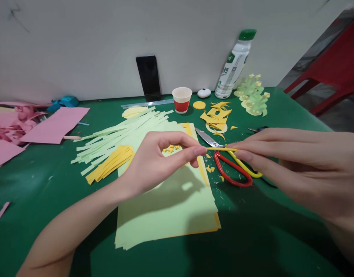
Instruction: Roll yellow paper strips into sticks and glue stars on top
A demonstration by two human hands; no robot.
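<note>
A narrow yellow paper strip (220,149) is stretched level between my two hands. My left hand (168,157) pinches its left end between thumb and forefinger, above a stack of pale green paper sheets (165,215). At the other end, my right hand (295,161) grips the strip between thumb and fingertips. Scissors with red and yellow handles (233,175) lie partly open beneath the strip, their blades pointing away. Small folded yellow paper pieces (171,148) sit on the sheets, partly hidden by my left hand.
Pale green strips (116,136) and yellow strips (110,165) lie left of the stack. Behind stand a red-and-white paper cup (182,100), a phone (149,79) and a bottle (234,67). Yellow scraps (217,115) and paper flowers (253,96) are right; pink paper (57,125) is left.
</note>
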